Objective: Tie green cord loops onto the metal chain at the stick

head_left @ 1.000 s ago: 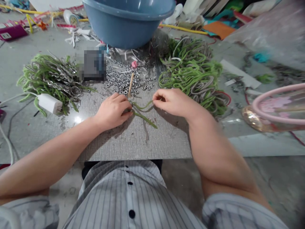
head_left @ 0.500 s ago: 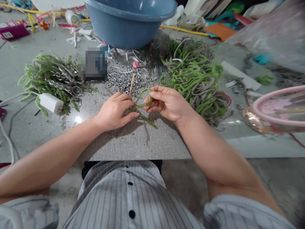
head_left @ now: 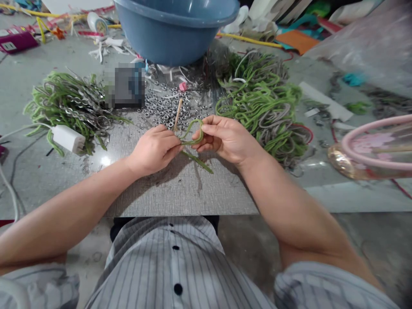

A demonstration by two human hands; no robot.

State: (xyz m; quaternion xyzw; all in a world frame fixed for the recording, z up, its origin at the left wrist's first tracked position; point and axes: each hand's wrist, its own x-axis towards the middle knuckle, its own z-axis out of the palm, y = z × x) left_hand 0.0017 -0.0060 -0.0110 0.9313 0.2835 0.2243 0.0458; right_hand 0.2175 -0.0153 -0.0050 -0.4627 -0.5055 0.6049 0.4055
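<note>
A green cord point(head_left: 193, 137) is bent into a small loop between my two hands over the grey textured board point(head_left: 180, 189). My left hand point(head_left: 154, 148) is closed and pinches the cord's crossing point. My right hand point(head_left: 225, 137) is closed on the loop's right side, holding it up. One end of the cord trails down to the right onto the board. A thin wooden stick point(head_left: 177, 114) stands up just behind my left hand, among several small metal nuts point(head_left: 161, 109).
A pile of loose green and grey cords point(head_left: 260, 98) lies at the right, a pile of twisted ones with rings point(head_left: 67, 105) at the left. A white charger point(head_left: 65, 138) sits beside it. A blue basin point(head_left: 175, 28) stands behind, a pink-rimmed container point(head_left: 370, 146) at the right.
My right hand has brought the cord's end from flat on the board up and leftward, forming a loop that has tightened slightly against my left hand's pinch.
</note>
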